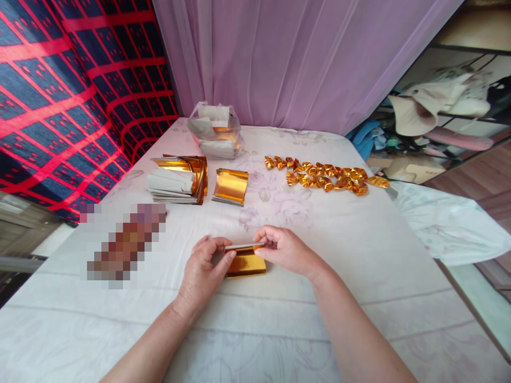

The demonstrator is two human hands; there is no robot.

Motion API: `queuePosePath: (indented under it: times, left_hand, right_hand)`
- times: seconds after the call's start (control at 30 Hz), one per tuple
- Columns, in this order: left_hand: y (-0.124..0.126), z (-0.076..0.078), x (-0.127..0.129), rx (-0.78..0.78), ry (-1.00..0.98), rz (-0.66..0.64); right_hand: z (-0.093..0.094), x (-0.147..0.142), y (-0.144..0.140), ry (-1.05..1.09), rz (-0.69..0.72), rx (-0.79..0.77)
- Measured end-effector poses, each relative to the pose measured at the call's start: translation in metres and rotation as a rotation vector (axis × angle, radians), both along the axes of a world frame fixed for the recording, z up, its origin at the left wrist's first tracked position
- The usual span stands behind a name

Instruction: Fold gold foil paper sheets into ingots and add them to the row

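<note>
Head view: two hands (206,261) (285,251) hold one gold sheet (248,263).

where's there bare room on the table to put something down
Bare table lies right of the right hand, nearer than the gold twists, and between the forearms. It's crowded far left: bag, big stack, small stack. A blurred patch at left hides what's there.

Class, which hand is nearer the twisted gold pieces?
Right. The right hand is on the near side of the twisted gold pieces; the left hand is farther away, leftward.
</note>
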State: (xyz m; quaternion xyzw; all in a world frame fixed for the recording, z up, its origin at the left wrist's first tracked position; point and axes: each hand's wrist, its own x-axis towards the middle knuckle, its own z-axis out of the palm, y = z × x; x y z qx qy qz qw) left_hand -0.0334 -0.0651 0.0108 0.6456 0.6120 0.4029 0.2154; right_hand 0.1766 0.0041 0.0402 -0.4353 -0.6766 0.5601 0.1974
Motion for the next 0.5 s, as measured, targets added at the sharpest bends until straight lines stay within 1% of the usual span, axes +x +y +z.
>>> queuePosePath:
  times: [0.07,0.17,0.5]
  left_hand:
    - [0.0,0.0023,0.0009,-0.032,-0.055,0.0]
    - [0.0001,0.0055,0.002,-0.053,-0.086,-0.009]
    - [-0.0002,0.0069,0.0029,-0.054,-0.078,-0.01]
  right_hand:
    - [0.0012,0.0006,0.0,-0.022,0.008,-0.005]
    - [0.0012,0.0018,0.0005,-0.039,0.024,-0.014]
    - [0.0041,0.0042,0.0017,-0.05,0.027,-0.07]
